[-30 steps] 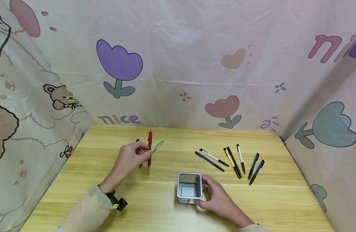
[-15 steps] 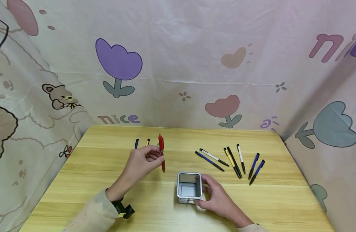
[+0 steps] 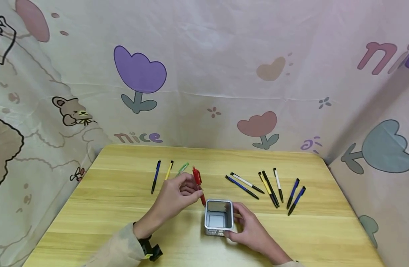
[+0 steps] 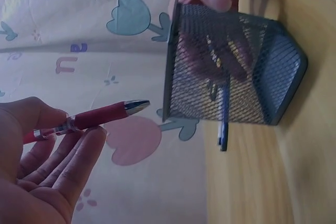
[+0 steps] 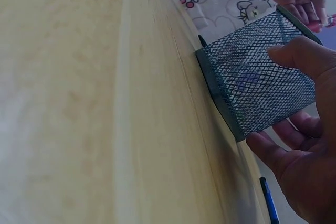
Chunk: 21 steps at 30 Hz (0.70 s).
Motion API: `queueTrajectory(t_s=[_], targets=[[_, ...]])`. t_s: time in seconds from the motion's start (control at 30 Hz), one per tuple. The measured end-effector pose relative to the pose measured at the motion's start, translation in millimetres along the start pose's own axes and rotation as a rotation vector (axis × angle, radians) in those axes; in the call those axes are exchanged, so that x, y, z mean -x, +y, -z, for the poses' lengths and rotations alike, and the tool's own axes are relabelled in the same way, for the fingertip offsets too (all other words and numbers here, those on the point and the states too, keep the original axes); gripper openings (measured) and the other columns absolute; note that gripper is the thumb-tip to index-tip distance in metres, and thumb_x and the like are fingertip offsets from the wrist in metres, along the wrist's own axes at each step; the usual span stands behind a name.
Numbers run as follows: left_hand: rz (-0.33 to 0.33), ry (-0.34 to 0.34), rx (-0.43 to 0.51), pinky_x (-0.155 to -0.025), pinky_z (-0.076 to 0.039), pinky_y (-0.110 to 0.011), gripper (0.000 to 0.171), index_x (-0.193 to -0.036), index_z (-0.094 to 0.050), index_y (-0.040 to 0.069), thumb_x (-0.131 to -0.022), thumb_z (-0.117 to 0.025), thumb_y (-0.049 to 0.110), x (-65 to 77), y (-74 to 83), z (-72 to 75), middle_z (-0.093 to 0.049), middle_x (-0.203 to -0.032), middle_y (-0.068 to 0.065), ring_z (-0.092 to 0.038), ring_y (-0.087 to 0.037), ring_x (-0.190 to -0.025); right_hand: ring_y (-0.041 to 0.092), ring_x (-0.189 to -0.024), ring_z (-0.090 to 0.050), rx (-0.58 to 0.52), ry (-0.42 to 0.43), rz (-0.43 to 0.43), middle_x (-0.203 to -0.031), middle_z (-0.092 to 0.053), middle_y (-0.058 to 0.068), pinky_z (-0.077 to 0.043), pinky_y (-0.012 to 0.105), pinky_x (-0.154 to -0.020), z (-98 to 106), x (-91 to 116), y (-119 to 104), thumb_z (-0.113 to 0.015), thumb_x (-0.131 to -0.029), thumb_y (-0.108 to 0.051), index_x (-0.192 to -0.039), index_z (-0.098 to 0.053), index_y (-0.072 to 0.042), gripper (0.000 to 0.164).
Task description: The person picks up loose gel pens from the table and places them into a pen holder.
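Between thumb and fingers, my left hand (image 3: 178,196) pinches a red pen (image 3: 198,179). In the head view the pen leans, its tip low beside the left rim of a square mesh pen holder (image 3: 219,226). The left wrist view shows the silver tip of the red pen (image 4: 107,114) pointing at the holder's open end, apart from it. My right hand (image 3: 252,230) grips the holder by its right side, thumb at the front; in the right wrist view its fingers lie along the mesh (image 5: 262,77). From above, the holder's inside shows no pens.
Left of centre lie a blue pen (image 3: 156,177), a yellow pen (image 3: 169,170) partly behind my left hand, and a green pen (image 3: 183,168). Several blue, white, yellow and black pens, among them a white pen (image 3: 278,184), lie right of the holder. A patterned cloth (image 3: 198,74) hangs behind the table (image 3: 101,207).
My left hand has carried the red pen rightward and nearer, from beside the green pen to the holder's left rim. My right hand and the holder have stayed in place.
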<state>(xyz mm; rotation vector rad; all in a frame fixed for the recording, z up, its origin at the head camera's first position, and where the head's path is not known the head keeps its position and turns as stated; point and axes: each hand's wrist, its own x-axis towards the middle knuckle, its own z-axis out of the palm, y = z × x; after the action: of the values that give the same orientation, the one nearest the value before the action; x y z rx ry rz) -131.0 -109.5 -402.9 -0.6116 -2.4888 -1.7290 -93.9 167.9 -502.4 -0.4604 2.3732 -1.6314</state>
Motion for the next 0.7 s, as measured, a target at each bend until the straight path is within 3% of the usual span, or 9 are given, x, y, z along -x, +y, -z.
queueTrajectory(t_s=[0.33,0.7], targets=[[-0.082,-0.075,0.0,-0.068,-0.065,-0.023,0.009,-0.096,-0.075,0.008,-0.088,-0.079,0.008,4.5,-5.1,-19.9,-0.079,-0.089,-0.006,-0.075,-0.006,-0.077,0.031,-0.136,-0.056,-0.021,0.006,-0.035,-0.144,-0.057,0.004,-0.047,0.01,-0.107,0.2,-0.4,-0.1,-0.09,-0.075,-0.015,-0.147,-0.051,-0.013,0.082],[-0.209,-0.133,-0.113,-0.067,-0.062,-0.016,0.012,-0.097,-0.076,0.006,-0.086,-0.079,0.002,7.5,-12.3,-32.3,-0.078,-0.088,-0.003,-0.068,0.001,-0.075,0.034,-0.136,-0.055,-0.015,0.012,-0.052,-0.145,-0.056,0.006,-0.044,0.009,-0.109,-0.9,2.0,-0.2,-0.09,-0.075,-0.019,-0.146,-0.052,-0.015,0.081]])
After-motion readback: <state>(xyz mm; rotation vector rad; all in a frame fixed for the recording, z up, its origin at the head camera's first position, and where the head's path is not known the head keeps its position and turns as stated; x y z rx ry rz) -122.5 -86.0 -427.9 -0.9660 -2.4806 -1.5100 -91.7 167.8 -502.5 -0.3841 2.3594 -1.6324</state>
